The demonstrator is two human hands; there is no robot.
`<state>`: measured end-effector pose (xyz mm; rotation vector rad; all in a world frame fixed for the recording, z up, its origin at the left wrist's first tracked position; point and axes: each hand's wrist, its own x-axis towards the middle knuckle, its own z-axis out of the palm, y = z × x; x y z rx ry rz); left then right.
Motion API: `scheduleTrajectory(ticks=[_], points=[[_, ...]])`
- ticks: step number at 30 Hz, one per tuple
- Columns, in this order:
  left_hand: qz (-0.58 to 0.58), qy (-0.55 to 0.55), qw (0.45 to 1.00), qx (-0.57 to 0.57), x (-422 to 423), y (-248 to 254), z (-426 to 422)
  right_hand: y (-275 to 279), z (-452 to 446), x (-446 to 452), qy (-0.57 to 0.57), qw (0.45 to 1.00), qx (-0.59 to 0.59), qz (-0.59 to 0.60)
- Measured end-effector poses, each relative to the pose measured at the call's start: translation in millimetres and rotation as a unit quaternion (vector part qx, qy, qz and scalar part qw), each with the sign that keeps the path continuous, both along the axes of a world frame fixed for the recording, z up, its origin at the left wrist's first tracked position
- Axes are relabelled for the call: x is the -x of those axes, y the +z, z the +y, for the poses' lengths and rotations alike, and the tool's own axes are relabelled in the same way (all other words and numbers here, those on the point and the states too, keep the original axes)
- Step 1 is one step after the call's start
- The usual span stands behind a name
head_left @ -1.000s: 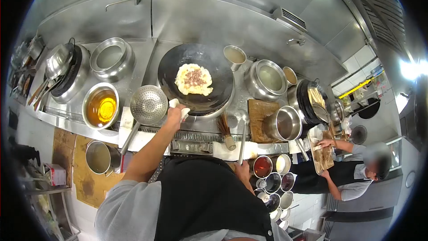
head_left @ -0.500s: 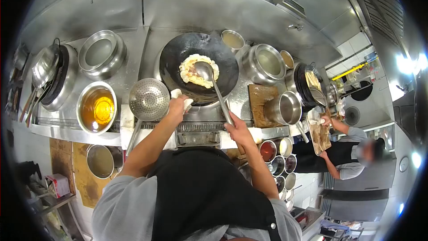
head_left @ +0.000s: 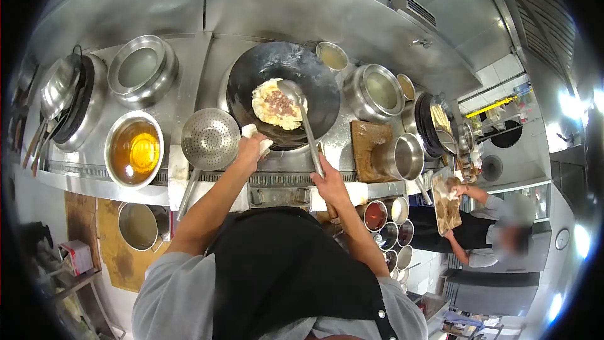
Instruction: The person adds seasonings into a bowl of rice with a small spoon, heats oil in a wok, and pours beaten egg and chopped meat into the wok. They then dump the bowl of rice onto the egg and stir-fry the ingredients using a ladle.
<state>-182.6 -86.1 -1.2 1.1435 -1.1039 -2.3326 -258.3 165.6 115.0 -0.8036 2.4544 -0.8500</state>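
Our left hand (head_left: 250, 149) is clamped on a white cloth (head_left: 267, 144) at the near left edge of the wok (head_left: 264, 66); the cloth hides whether our fingers also pinch the rim. Our right hand (head_left: 330, 183), nearer to us than the wok, is wrapped around the handle of a ladle (head_left: 309, 133), whose bowl lies at the right side of the egg (head_left: 267, 113) inside the wok. We cannot tell whether the bowl presses on the egg or hangs just above it. The egg lies flat, a little left of the wok's middle, with reddish-brown pieces (head_left: 280, 102) scattered on top. To work it well, we should steady the wok through the cloth, lay the ladle's back low against the wok's curve and nudge the egg from its edge, since a push into the centre could tear it and scatter the pieces. A light grip and a shallow ladle angle suit something this soft. The strainer (head_left: 209, 140) sits just left of the wok, so our left elbow should clear its handle; a wooden board (head_left: 363, 142) lies to the wok's right, and a co-worker (head_left: 469, 227) holds a tray (head_left: 438, 205) well beyond it.
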Motion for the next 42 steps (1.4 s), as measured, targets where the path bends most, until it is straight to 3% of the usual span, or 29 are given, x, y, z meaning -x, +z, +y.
scheduleTrajectory(ticks=[2, 3, 6, 7, 10, 16, 20, 25, 28, 31, 34, 36, 39, 42], points=[[-0.001, -0.004, 1.000, 0.002, 0.2, -1.5, 0.3, -24.9, -2.1, 15.6, 0.034, 0.999, 0.021, 0.013], [-0.002, -0.007, 1.000, 0.002, 0.3, -0.9, -0.2, -13.4, -10.1, 20.3, 0.030, 0.998, 0.003, -0.047], [-0.010, -0.009, 1.000, 0.010, -2.0, -2.6, 1.6, -26.6, -23.2, 38.9, 0.025, 0.992, -0.094, 0.074], [-0.013, -0.007, 1.000, 0.015, -1.6, -3.2, 0.6, -27.3, -25.7, 40.5, -0.003, 0.994, -0.084, 0.064], [0.012, -0.006, 1.000, 0.014, -3.0, -7.3, 0.5, -41.8, -11.7, 32.8, -0.022, 0.982, 0.090, 0.164], [0.009, -0.022, 1.000, 0.019, -3.8, -9.8, -2.3, -32.9, 13.1, 19.1, -0.113, 0.975, 0.187, -0.038], [-0.005, -0.047, 0.999, 0.014, -7.9, -2.9, -5.1, -9.5, 16.5, 19.3, -0.130, 0.979, 0.157, 0.009], [-0.018, -0.057, 0.998, -0.013, -10.1, 5.0, -4.7, 38.1, 16.2, 0.7, -0.174, 0.928, 0.314, -0.100], [-0.011, -0.076, 0.997, 0.004, -10.5, -0.6, -6.9, 61.2, 13.8, -6.9, -0.134, 0.913, 0.381, -0.066], [-0.023, -0.086, 0.996, -0.006, -11.7, 1.4, -9.8, 83.2, 12.1, -13.3, -0.118, 0.907, 0.399, -0.061], [-0.010, -0.078, 0.990, -0.121, -13.9, 18.6, -11.3, 101.9, 12.5, -15.8, -0.118, 0.902, 0.411, -0.064], [-0.045, -0.058, 0.992, -0.101, 0.0, 21.8, -11.3, 112.7, 9.4, -19.7, -0.122, 0.898, 0.420, -0.055], [-0.030, -0.069, 0.993, -0.086, 0.8, -6.6, -8.6, 99.0, 13.5, -15.3, -0.093, 0.907, 0.397, -0.104], [-0.006, -0.045, 0.994, -0.101, -31.5, 30.3, 8.7, 41.7, 15.3, -16.7, -0.150, 0.924, 0.323, -0.139]])
